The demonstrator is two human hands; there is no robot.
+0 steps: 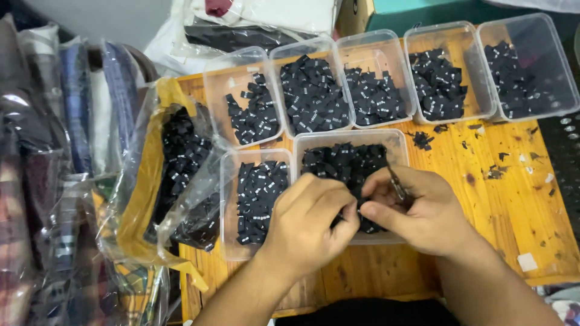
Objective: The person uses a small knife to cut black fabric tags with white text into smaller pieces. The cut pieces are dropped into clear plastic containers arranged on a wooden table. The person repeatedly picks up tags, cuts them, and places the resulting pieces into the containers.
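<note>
Both hands meet over the clear tub (pixel 399 145) at front centre of the wooden surface (pixel 513 205). Left hand (pixel 311 220): grip narrow, fingertips pinched on a small black label (pixel 339 218). Right hand (pixel 417 211): grip closed on a thin dark metal tool (pixel 397 186); its kind I cannot tell. Second tub (pixel 228 199) just left, same black labels. Five tubs (pixel 386 45) along the far edge. Plastic bag of labels (pixel 181 163) at left edge. Open wood lies right of the hands, strewn with black scraps (pixel 495 172).
</note>
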